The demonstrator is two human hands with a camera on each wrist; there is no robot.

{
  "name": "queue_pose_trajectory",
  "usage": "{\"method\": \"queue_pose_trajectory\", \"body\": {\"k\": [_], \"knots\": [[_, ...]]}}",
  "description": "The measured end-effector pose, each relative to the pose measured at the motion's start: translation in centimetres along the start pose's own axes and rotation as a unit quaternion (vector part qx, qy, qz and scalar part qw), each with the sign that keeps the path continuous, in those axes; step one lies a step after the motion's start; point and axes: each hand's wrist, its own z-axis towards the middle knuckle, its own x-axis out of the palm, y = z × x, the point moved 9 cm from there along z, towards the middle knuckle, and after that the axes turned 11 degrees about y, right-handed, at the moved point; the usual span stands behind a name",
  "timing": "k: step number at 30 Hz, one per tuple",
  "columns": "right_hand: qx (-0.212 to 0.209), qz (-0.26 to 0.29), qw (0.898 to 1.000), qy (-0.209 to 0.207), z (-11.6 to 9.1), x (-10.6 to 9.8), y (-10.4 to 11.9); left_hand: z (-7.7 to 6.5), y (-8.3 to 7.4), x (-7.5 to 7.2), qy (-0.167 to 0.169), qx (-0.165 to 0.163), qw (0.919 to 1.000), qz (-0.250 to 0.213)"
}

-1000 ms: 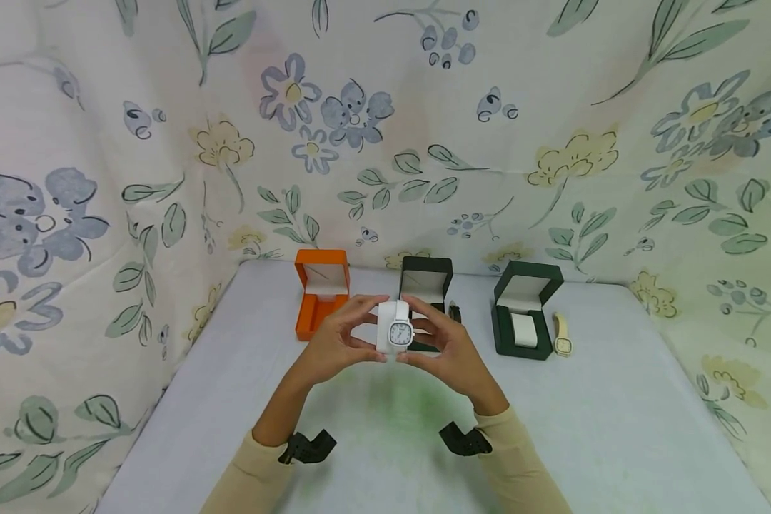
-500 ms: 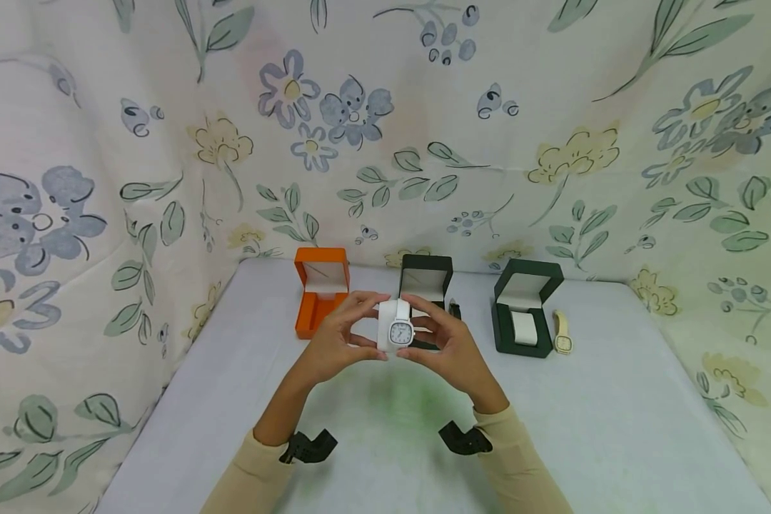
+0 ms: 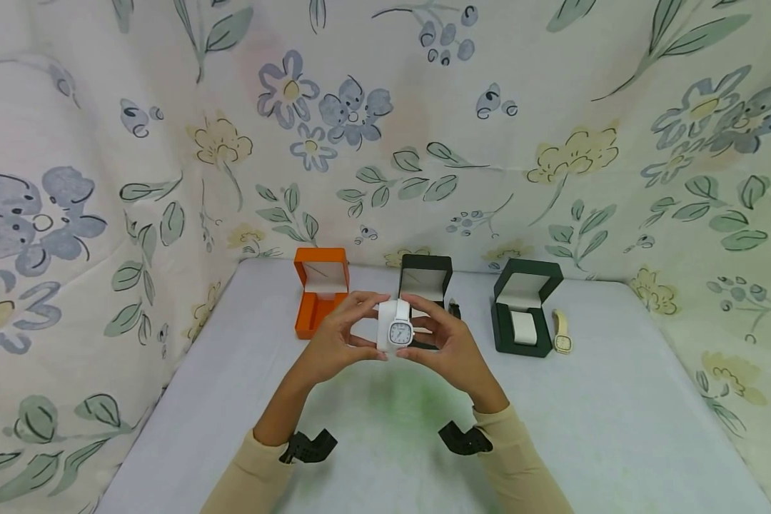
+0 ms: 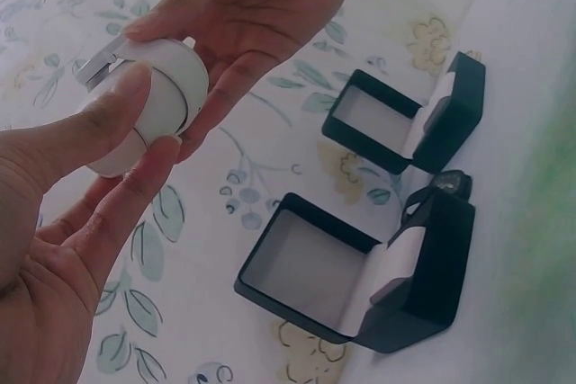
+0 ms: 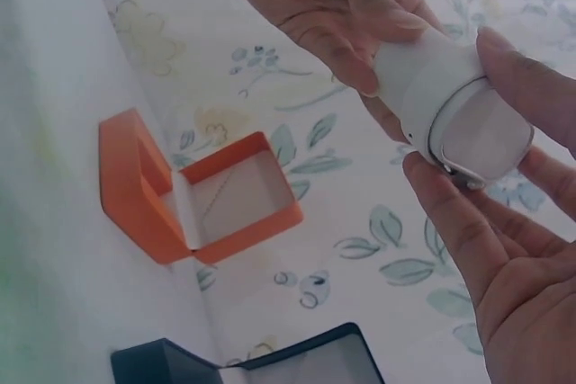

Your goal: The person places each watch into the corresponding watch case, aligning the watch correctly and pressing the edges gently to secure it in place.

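A white wristwatch with a square face is wrapped round a white watch cushion, raised above the table in front of the middle box. My left hand pinches the cushion's left end between thumb and fingers. From the right, my right hand grips the watch end the same way. The left wrist view shows the strap circling the cushion; a metal buckle shows on the strap in the right wrist view.
An open orange box stands at the back left. Behind my hands is an open dark box, with a dark watch beside it. Farther right are an open green box holding a white cushion and a gold watch.
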Motion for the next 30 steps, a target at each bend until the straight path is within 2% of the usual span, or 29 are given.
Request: {"method": "queue_pose_trajectory", "body": {"k": [13,30], "knots": [[0.000,0.014,1.000,0.002,-0.02,-0.02,-0.46,-0.10,0.60,0.11,0.005,0.002,1.0000,0.003],[0.005,0.032,0.999,0.000,0.01,-0.14,-0.54,0.08,0.25,0.18,0.007,0.002,1.0000,-0.002]]}}
